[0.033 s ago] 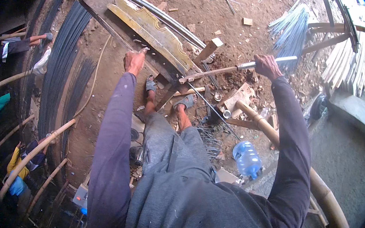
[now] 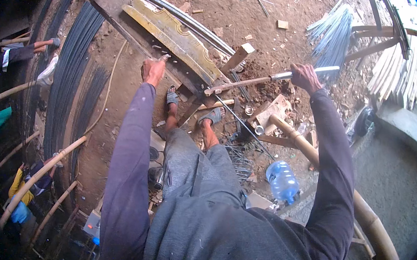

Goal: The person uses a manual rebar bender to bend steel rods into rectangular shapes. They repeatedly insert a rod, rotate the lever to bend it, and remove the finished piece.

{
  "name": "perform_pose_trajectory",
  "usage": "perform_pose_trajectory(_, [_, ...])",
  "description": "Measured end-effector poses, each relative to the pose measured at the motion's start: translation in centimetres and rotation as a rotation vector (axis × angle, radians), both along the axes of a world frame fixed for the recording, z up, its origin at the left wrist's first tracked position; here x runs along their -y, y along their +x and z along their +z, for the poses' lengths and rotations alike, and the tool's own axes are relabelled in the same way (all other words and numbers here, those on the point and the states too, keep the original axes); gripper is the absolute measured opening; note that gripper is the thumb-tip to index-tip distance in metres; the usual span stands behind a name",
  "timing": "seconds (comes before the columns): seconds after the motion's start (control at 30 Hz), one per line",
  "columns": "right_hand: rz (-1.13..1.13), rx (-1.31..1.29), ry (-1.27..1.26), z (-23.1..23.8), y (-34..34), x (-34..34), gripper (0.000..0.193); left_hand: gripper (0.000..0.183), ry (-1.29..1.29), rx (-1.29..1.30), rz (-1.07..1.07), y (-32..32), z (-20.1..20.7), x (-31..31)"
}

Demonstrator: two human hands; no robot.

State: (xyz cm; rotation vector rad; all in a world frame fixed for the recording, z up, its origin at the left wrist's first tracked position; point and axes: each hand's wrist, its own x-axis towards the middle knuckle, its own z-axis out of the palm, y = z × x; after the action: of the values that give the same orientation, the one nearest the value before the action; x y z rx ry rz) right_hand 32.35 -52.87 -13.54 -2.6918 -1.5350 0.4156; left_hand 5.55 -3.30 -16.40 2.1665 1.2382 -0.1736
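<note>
My right hand [image 2: 305, 76] is closed around the silver tube handle of a long bar-bending lever [image 2: 249, 81]. The lever's rusty, hooked end lies at the near end of a narrow work bench. Beside that end a thin dark steel rod [image 2: 243, 124] slants down toward the right. My left hand [image 2: 153, 71] is closed at the left edge of the bench, fingers curled and pressed down; what lies under them is hidden. Along the bench top runs a yellowish patterned plank [image 2: 173, 39], with small pegs or bits between it and my left hand.
Bundled steel rods [image 2: 72, 68] lie at left, beyond a bamboo pole [image 2: 45, 172]. A blue water jug [image 2: 282, 182] lies near bent wire stirrups [image 2: 239, 157]. A bamboo pole [image 2: 296, 141] crosses below my right arm. Other people [image 2: 28, 182] are at far left. Thin rods [image 2: 333, 35] lie at right.
</note>
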Motion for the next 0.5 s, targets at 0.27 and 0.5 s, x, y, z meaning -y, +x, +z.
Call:
perform_pose_trajectory(0.27, [0.001, -0.013, 0.007, 1.7, 0.1, 0.8, 0.005, 0.066, -0.045, -0.031, 0.032, 0.9, 0.0, -0.7])
perform_pose_trajectory(0.5, [-0.262, 0.163, -0.057, 2.3, -0.4, 3.8, 0.015, 0.062, -0.004, -0.042, 0.002, 0.6, -0.7, -1.2])
